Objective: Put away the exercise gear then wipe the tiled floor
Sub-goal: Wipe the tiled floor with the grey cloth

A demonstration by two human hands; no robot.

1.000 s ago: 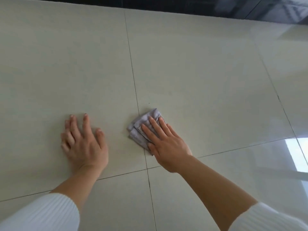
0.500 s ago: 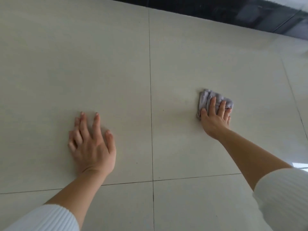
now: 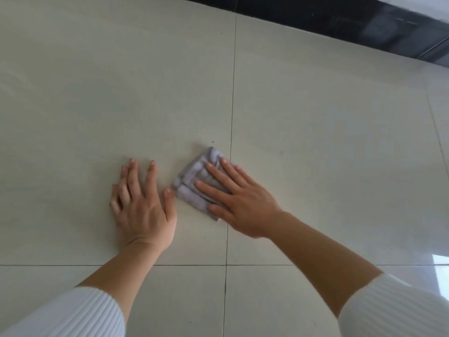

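Sleeves: two white ribbed cuffs are seen nearest the camera, the left sleeve [image 3: 73, 312] and the right sleeve [image 3: 393, 307], with both forearms left bare past them.
Grout cross: just beyond the sleeves, a crossing of thin dark grout lines [image 3: 226, 265] is found, so four tile corners meet between the two arms.
Left hand [image 3: 143, 210]: it's laid palm-down on the far-left tile of that crossing, fingers straight and a bit spread. Nothing is held.
Right hand [image 3: 243, 205]: it's pressed flat on the cloth, fingers straight and fanned toward the far left. The cloth isn't gripped or pinched, only pinned under the palm and fingers.
Cloth [image 3: 193, 170]: a small folded lilac-grey rag is spread on the floor, right up against the grout line running away from the camera. Most of it is on the left-hand tile. Its near-left corner is just beside the left thumb; whether the two touch can't be told.
Speck [image 3: 213, 142]: a tiny dark dot is spotted on the tile just past the cloth's far corner.
Tiled floor [image 3: 97, 93]: large, glossy, cream tiles are laid all the way out. A bright reflection [image 3: 439, 261] is caught at the right edge.
Far edge: the floor is bordered by a glossy dark strip [image 3: 340, 20] across the far right corner.
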